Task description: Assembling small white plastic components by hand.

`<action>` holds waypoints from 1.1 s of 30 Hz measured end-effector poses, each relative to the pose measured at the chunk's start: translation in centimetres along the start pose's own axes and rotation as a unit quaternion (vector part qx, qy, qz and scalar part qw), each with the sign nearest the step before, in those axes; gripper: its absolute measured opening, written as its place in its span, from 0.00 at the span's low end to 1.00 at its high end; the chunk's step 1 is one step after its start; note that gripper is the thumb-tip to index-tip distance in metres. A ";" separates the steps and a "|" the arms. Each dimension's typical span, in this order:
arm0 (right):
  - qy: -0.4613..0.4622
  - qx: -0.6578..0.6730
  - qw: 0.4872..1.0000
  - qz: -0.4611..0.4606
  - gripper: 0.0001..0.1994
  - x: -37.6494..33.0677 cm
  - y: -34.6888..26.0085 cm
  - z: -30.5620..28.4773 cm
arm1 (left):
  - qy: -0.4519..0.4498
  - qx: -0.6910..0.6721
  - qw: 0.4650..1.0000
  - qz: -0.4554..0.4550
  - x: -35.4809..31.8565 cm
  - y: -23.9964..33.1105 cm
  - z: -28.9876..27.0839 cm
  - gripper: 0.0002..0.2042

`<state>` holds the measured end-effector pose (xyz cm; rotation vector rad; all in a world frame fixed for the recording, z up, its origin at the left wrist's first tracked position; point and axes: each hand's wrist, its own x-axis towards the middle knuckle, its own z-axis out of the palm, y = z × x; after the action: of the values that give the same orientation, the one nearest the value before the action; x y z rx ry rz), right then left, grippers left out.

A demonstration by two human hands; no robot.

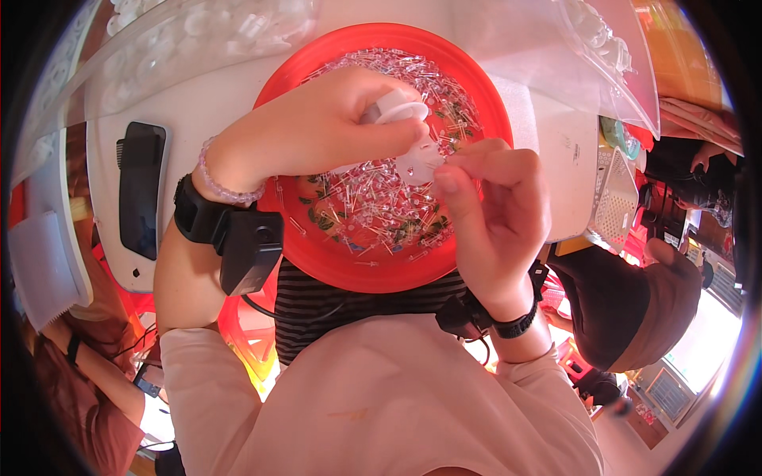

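A round red bowl (476,87) rests on a white table, filled with several small clear parts with thin wire legs (373,206). Over the bowl, my left hand (325,127) is closed around a small white round plastic piece (399,107). My right hand (492,210) pinches at the lower edge of that white piece (421,163) with thumb and forefinger; what sits between the fingertips is too small to tell. Both wrists carry black bands with a device; the left one also has a bead bracelet (218,182).
A black phone (141,190) lies on the white table at left. Clear plastic bags of white parts (198,32) lie at the back, another bag (611,55) at right. A white mesh basket (615,198) stands at the table's right edge. Other people sit at left and right.
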<state>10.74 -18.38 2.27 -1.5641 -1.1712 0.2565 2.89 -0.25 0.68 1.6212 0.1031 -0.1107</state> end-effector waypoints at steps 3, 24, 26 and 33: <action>0.025 0.051 0.995 0.086 0.08 -0.2 -0.3 0.2 | -0.014 0.012 1.000 0.014 0.2 -0.1 0.0 0.10; -0.087 0.180 0.913 0.355 0.12 0.2 -0.7 -1.1 | 0.017 0.038 0.997 0.067 0.6 -0.4 -0.1 0.07; -0.129 0.198 0.897 0.373 0.12 0.1 -0.7 -1.2 | -0.011 0.071 0.997 0.015 0.2 0.8 -0.2 0.08; -0.094 0.221 0.918 0.315 0.14 -2.0 -0.2 -0.7 | 0.020 0.258 0.962 0.086 -0.1 2.6 1.5 0.05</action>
<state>10.15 -20.39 1.84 -1.4803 -0.6436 1.0437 3.16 -1.89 3.23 2.1465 -0.0415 0.0357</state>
